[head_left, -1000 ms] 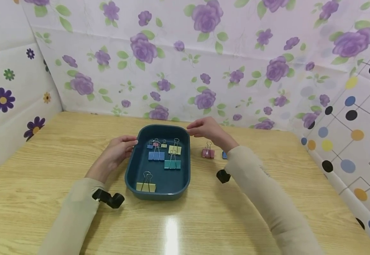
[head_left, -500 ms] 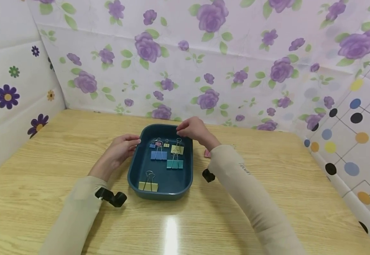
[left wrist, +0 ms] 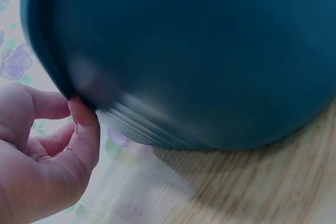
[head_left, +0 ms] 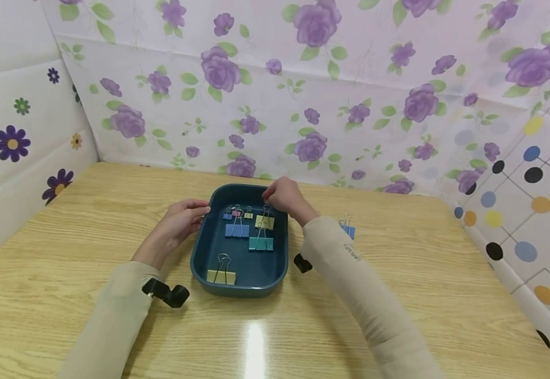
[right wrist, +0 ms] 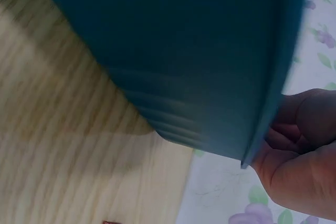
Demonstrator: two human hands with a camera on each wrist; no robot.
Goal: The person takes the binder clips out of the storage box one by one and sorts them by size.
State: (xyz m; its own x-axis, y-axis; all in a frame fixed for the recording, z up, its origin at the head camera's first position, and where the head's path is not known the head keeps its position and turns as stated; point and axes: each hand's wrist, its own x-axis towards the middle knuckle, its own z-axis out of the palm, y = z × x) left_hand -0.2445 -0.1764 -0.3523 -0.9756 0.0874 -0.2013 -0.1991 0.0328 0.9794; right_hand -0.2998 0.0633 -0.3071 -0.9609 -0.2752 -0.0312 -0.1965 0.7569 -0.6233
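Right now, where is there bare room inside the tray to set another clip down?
Bare floor lies along the tray's near right, beside the yellow clip. The far half is crowded with clips under the right hand.

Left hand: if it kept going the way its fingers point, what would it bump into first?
The left hand points rightward and already touches the blue tray's rim; past that, probably the small binder clips inside, though depth is unclear.
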